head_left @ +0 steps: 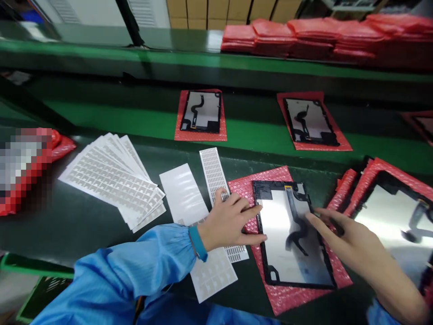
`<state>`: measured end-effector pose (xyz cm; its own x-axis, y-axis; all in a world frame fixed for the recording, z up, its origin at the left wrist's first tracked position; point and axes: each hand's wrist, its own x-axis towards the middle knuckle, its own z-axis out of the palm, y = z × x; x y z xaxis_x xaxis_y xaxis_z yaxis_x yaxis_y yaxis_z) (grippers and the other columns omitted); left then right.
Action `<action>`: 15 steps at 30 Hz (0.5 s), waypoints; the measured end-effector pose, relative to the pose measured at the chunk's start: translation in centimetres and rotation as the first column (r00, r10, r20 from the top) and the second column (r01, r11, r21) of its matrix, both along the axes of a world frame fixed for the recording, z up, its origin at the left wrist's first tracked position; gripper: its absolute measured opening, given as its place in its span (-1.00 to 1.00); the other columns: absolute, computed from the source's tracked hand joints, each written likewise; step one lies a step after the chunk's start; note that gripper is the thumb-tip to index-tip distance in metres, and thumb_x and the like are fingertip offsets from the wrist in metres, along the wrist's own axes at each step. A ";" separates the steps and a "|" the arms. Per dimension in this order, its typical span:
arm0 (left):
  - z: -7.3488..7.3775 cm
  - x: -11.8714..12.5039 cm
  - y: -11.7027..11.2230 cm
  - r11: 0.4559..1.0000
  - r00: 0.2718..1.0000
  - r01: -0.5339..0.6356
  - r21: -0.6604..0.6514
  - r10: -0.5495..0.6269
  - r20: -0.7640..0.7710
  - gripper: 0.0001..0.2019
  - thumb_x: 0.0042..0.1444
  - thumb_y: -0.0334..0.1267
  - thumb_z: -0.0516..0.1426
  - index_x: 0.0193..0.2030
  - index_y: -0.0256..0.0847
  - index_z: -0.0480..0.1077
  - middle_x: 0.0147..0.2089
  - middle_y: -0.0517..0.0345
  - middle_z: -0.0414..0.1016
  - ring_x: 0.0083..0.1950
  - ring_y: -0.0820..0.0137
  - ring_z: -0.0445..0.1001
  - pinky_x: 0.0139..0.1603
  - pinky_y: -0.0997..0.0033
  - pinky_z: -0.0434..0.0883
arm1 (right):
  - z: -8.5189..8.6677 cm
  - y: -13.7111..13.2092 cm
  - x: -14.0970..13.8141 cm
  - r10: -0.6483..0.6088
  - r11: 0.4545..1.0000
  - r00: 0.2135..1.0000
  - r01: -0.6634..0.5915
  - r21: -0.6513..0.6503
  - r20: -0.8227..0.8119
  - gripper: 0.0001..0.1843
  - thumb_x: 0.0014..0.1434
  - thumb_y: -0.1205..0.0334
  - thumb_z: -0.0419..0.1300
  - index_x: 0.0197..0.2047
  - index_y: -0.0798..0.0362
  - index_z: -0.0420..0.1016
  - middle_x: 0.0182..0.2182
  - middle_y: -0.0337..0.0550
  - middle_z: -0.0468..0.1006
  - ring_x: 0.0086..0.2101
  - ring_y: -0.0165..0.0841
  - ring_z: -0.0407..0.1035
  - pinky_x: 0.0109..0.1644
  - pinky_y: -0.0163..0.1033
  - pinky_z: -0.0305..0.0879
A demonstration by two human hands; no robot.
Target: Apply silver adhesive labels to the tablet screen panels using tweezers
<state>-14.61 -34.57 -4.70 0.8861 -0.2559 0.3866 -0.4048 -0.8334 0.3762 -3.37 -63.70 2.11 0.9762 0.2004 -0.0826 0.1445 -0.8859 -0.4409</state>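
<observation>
A tablet display panel (280, 234) lies back side up on a pink bubble-wrap bag (280, 295), its dark ribbon cable curving across the silvery back. My left hand (232, 221) reaches over from the left with fingers spread, thumb and index finger touching the panel's left edge. At the right edge, my right hand (352, 239) has thumb and fingers closed around the panel's side; its other fingers are partly hidden. Under my left hand lie a narrow label sheet (214, 169) of small grey strips and a white sticker sheet (184, 192).
Fanned sticker sheets (111, 180) lie on the left of the dark green bench. Another panel (389, 216) in red wrap is at the right. Two panels (203, 110) on red bags rest along the ledge behind. Stacked red bags (304, 38) line the upper shelf.
</observation>
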 end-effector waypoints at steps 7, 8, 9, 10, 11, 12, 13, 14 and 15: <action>0.6 0.2 0.6 0.998 1.000 0.000 -0.068 0.000 -0.011 -0.31 0.31 0.40 0.05 0.28 -0.10 0.43 -0.06 0.08 0.57 0.00 0.18 0.45 0.26 -0.21 0.11 | 1.4 3.7 0.5 0.179 0.819 0.777 0.223 0.529 -0.604 -0.64 0.19 -0.12 0.43 -0.44 -0.02 0.69 -0.50 0.07 0.65 -0.51 0.06 0.61 -0.55 -0.11 0.54; 1.4 0.4 1.5 0.995 1.000 -0.007 -0.100 0.005 -0.023 -0.33 0.31 0.39 0.07 0.27 -0.09 0.44 -0.03 0.08 0.59 0.01 0.19 0.47 0.28 -0.20 0.12 | 1.9 4.1 0.8 0.152 0.796 0.749 0.294 0.529 -0.645 -0.62 0.17 -0.13 0.45 -0.46 0.00 0.68 -0.51 0.08 0.65 -0.56 0.03 0.59 -0.59 -0.14 0.51; 2.4 0.8 2.8 0.990 0.999 -0.035 -0.133 0.030 -0.038 -0.37 0.31 0.36 0.10 0.24 -0.08 0.45 0.00 0.09 0.60 0.03 0.20 0.48 0.28 -0.17 0.15 | 2.4 4.5 1.2 0.112 0.776 0.741 0.351 0.525 -0.662 -0.59 0.16 -0.13 0.47 -0.48 0.03 0.67 -0.52 0.09 0.64 -0.60 -0.03 0.56 -0.62 -0.18 0.46; 3.5 1.2 4.5 0.982 0.995 -0.086 -0.166 0.076 -0.061 -0.43 0.31 0.32 0.13 0.20 -0.06 0.47 0.02 0.11 0.61 0.05 0.21 0.50 0.28 -0.12 0.18 | 2.8 4.9 2.0 0.061 0.744 0.753 0.403 0.532 -0.656 -0.58 0.15 -0.11 0.48 -0.51 0.06 0.64 -0.54 0.10 0.62 -0.65 -0.10 0.52 -0.65 -0.21 0.41; 4.6 1.8 6.6 0.969 0.985 -0.161 -0.186 0.146 -0.091 -0.53 0.32 0.25 0.16 0.12 -0.04 0.50 0.03 0.13 0.62 0.06 0.21 0.51 0.25 -0.05 0.24 | 3.1 5.5 3.0 0.005 0.703 0.774 0.447 0.553 -0.633 -0.58 0.15 -0.07 0.50 -0.52 0.09 0.62 -0.55 0.11 0.61 -0.66 -0.14 0.49 -0.65 -0.24 0.38; 5.5 2.4 9.0 0.944 0.961 -0.267 -0.195 0.246 -0.124 -0.61 0.30 0.18 0.20 0.05 -0.04 0.52 0.02 0.15 0.64 0.06 0.21 0.52 0.20 0.03 0.29 | 3.3 6.1 4.3 -0.055 0.649 0.804 0.480 0.591 -0.592 -0.60 0.16 -0.01 0.50 -0.50 0.12 0.61 -0.55 0.10 0.61 -0.66 -0.18 0.48 -0.64 -0.25 0.38; 6.3 3.0 11.5 0.908 0.923 -0.373 -0.188 0.342 -0.178 -0.66 0.27 0.14 0.23 -0.02 -0.03 0.53 -0.02 0.19 0.65 0.04 0.23 0.54 0.14 0.13 0.34 | 3.3 7.0 5.8 -0.117 0.584 0.834 0.497 0.642 -0.539 -0.64 0.19 0.05 0.49 -0.47 0.14 0.61 -0.54 0.10 0.60 -0.65 -0.20 0.48 -0.62 -0.26 0.39; 6.9 3.7 14.1 0.884 0.895 -0.432 -0.179 0.396 -0.205 -0.71 0.28 0.09 0.22 -0.08 -0.05 0.53 -0.07 0.19 0.65 -0.01 0.26 0.56 0.08 0.21 0.38 | 3.2 8.0 7.5 -0.173 0.519 0.862 0.491 0.700 -0.476 -0.68 0.23 0.11 0.46 -0.43 0.15 0.59 -0.53 0.06 0.60 -0.63 -0.25 0.47 -0.60 -0.29 0.40; 7.2 4.3 16.6 0.860 0.868 -0.482 -0.169 0.443 -0.223 -0.73 0.29 0.05 0.18 -0.12 -0.08 0.52 -0.10 0.19 0.65 -0.06 0.29 0.57 0.01 0.28 0.40 | 2.9 9.3 9.3 -0.221 0.462 0.881 0.472 0.751 -0.418 -0.72 0.30 0.14 0.40 -0.39 0.12 0.56 -0.54 -0.01 0.59 -0.62 -0.31 0.46 -0.59 -0.34 0.40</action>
